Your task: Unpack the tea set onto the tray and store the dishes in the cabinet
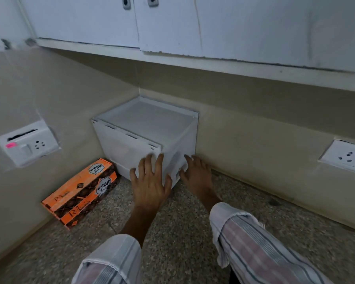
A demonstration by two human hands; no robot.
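Observation:
A small white countertop cabinet (pixel 146 124) with a translucent front door stands in the corner where the two walls meet. My left hand (pixel 151 185) lies flat, fingers spread, against its front lower right corner. My right hand (pixel 197 173) rests with fingers apart against the cabinet's right side near the bottom. Neither hand holds anything. An orange and brown tea set box (pixel 81 192) lies closed on the counter to the left of the cabinet, along the left wall. No tray or dishes are in sight.
The speckled stone counter (pixel 172 232) runs along beige walls. A wall socket plate (pixel 27 143) sits on the left wall, another socket (pixel 346 156) on the right wall. White upper cabinet doors (pixel 172 23) hang overhead.

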